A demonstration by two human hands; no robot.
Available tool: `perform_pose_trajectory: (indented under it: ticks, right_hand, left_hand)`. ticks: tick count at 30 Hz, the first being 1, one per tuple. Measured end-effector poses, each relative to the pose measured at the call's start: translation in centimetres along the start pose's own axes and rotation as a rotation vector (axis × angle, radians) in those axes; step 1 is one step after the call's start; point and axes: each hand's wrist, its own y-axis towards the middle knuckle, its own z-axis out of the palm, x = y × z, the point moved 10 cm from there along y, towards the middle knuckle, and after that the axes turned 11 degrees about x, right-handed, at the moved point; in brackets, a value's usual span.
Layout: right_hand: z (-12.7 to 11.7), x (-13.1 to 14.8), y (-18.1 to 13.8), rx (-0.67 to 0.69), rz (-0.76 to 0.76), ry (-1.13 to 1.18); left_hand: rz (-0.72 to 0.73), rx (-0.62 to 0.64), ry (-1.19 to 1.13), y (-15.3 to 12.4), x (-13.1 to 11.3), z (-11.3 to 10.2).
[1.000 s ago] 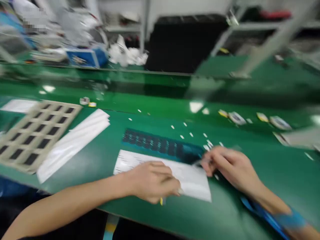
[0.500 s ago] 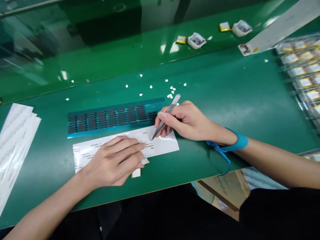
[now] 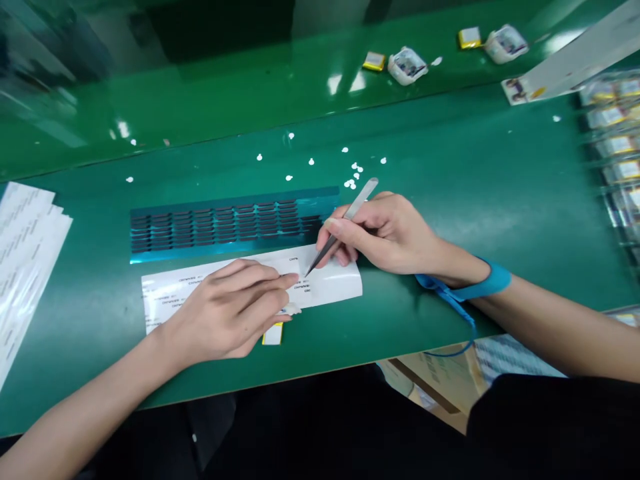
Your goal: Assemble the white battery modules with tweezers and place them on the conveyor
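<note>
— Since half a second ago, what has moved?

— Hardly anything: both hands sit a little higher in the frame, and the tweezers' tip has stayed on the white sheet, right by the left fingertips.

— Start with the big things.

— Across nearly the whole frame runs the green bench. At the left edge lies a stack of white sheets. Left of centre sits a blue strip with rows of small dark pads, and just below it, touching its lower edge, the white label sheet.

— And the hands?

— In the lower centre, the left hand lies flat on the label sheet, fingers stretched and close together, pinning it down. A small yellow and white piece peeks out beneath it. Right of centre, the right hand is closed around the tweezers in a pen grip, tip down on the sheet. A blue wrist strap circles that wrist.

— Smaller stuff?

— White scraps dot the bench above the right hand; small wrapped parts lie at the upper right.
</note>
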Motion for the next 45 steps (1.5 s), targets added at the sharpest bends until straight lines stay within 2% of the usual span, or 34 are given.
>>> perform_pose_trajectory:
  ticks: [7,11,13,15,16,18,21,23,26,28,32,41,45]
  right_hand:
    - [-0.5,-0.7,0.2,-0.050,0.036,0.123]
    - [-1.4,-0.1,0.4,-0.094,0.026,0.037]
    - [-2.0,0.5,0.5,-0.147,0.014,-0.081]
    - [-3.3,2.1,-0.1,-0.350,-0.085,-0.170]
    - [-3.6,3.1,-0.4,-0.436,-0.135,-0.193]
    - [-3.2,4.9,-0.3,-0.515,-0.214,-0.186]
    - [-2.0,7.7,1.5,-0.504,-0.293,-0.107]
    - [-1.5,9.5,3.2,-0.480,-0.383,-0.035]
    - [-0.7,10.6,6.0,-0.402,-0.409,0.056]
    - [0.1,10.5,7.5,-0.335,-0.405,0.104]
    - [1.4,9.5,9.1,-0.238,-0.375,0.170]
    - [1.7,8.6,9.6,-0.191,-0.310,0.104]
    - [1.8,8.5,9.9,-0.153,-0.295,0.101]
  left_hand:
    - [-0.031,-0.021,0.015,-0.2,0.3,0.2]
    - [0.003,-0.051,-0.017,-0.4,0.1,0.6]
    - [0.045,-0.166,-0.083,-1.0,0.1,-0.6]
    - [0.010,-0.331,-0.166,-2.0,0.9,-2.7]
    - [-0.046,-0.425,-0.212,-2.7,1.6,-4.0]
    - [-0.197,-0.617,-0.334,-4.3,3.4,-6.3]
    - [-0.410,-0.830,-0.589,-6.5,6.4,-7.7]
    - [-0.532,-0.829,-0.755,-6.9,8.3,-7.0]
    - [-0.619,-0.692,-0.925,-6.2,9.6,-5.0]
    - [-0.602,-0.638,-0.997,-5.7,9.6,-4.2]
    - [-0.511,-0.632,-1.052,-5.1,8.7,-3.9]
    - [-0.434,-0.664,-1.081,-4.7,7.6,-4.3]
    - [-0.438,-0.670,-1.111,-4.8,8.0,-3.7]
